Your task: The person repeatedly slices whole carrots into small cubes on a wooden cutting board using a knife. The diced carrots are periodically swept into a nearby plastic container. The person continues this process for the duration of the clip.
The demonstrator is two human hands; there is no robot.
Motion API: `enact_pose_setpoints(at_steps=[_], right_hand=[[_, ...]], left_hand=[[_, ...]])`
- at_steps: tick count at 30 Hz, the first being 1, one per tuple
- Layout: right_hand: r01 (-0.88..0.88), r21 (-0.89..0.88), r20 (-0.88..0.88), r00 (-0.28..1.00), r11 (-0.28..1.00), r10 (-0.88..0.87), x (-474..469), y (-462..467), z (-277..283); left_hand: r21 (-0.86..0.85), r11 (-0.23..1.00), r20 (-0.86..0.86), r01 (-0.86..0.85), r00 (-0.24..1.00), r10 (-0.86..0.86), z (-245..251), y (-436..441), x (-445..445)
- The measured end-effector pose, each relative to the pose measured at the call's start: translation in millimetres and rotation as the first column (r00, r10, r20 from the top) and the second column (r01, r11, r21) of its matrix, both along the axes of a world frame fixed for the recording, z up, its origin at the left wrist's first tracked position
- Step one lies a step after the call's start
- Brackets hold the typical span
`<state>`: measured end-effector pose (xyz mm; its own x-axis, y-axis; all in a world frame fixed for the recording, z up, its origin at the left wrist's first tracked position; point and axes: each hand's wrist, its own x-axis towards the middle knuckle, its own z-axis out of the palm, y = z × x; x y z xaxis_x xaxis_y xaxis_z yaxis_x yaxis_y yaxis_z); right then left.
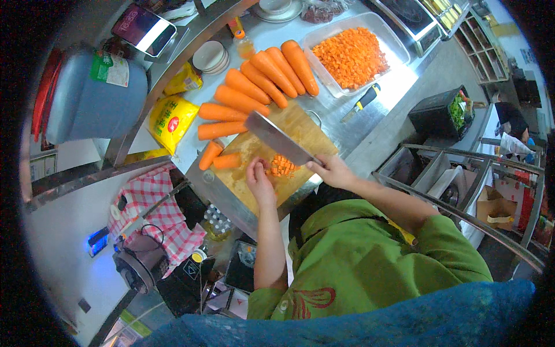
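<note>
My right hand [334, 171] is closed around the handle of a cleaver [279, 139], whose blade slants up to the left over a wooden cutting board [243, 188]. Diced carrot [282, 166] lies in a small heap under the blade's near side. My left hand [260, 180] is just left of the heap, fingers curled; whether it holds a piece cannot be told. Two cut carrot pieces [227, 161] rest at the board's left side. Several whole carrots [243, 99] fan out along the board's far edge. Beyond them, a clear plastic tub [310, 56] holds much diced carrot.
A yellow-and-black-handled knife [362, 102] lies on the steel table near the tub. Yellow bags [173, 121], stacked small dishes [211, 58] and a small bottle [244, 45] stand behind the carrots. A metal shelf frame [147, 104] runs along the left; a black bin [438, 115] stands at right.
</note>
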<state>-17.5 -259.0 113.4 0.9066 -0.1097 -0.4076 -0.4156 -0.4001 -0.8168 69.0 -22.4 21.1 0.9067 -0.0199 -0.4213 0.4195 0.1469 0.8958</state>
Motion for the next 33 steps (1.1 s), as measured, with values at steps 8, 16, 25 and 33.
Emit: enact_pose_setpoints(at_steps=[8,16,25,33], right_hand=[[0.141,-0.218,-0.047,0.987,0.966,-0.155,-71.5,-53.8,-56.6],[0.086,-0.017,-0.118,0.989,0.996,-0.088,-69.9,-15.6,-92.0],[-0.041,0.199,-0.18,0.981,0.979,0.078,-56.6,52.0,-77.5],[0.068,-0.009,-0.168,0.983,0.998,-0.069,-19.8,-43.7,30.6]], left_hand=[[0.895,0.437,0.338,-0.091,0.777,-0.531,-0.3,12.9,-45.9],[0.929,0.37,0.247,-0.001,0.747,-0.617,-1.7,-35.8,-25.5],[0.799,0.595,0.403,-0.085,0.81,-0.426,-0.2,-46.2,-21.2],[0.582,0.813,0.548,-0.017,0.747,-0.376,66.3,-167.4,25.9]])
